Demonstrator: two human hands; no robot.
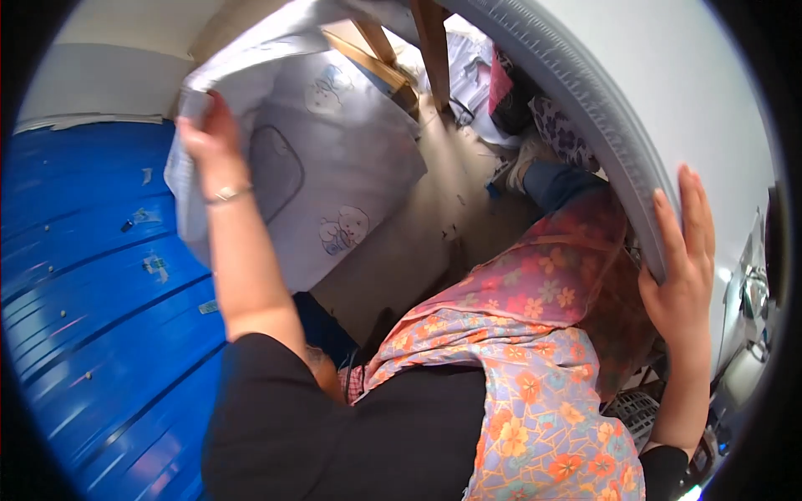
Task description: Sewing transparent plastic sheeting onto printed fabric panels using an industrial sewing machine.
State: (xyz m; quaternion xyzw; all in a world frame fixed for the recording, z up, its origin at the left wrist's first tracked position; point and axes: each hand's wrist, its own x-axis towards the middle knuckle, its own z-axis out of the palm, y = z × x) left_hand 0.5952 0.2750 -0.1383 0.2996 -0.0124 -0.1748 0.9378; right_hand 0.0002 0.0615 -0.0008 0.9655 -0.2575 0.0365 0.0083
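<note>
Your left hand (213, 138) has the grip closed on the edge of the printed white fabric (280, 192) — fingers and thumb look together on the folded border, tho motion blur hides exactly how much cloth is pinched. The fabric is off to your left, hanging w/ its bear prints facing you, between the corrugated blue panel (100, 250) and the wooden legs (432, 58), lower part above the floor (359, 288). Your right hand (681, 250) isn't clamped on anything: fingers a bit apart, resting at the ruled grey edge (576, 83) of the white worktop (660, 58).

Watch-outs: w/ only one hand on the cloth, a thin pinch could slip, prob. dropping it onto the floor and picking up dirt. The far side runs close to the wooden legs — can't tell if they touch — so a hard pull could snag it on a corner & crease or tear it. Swinging it left might drag it across the tape scraps (154, 265) stuck on the panel. Your floral apron (535, 417) sits near the worktop edge too, so loose folds could catch if you twist.
</note>
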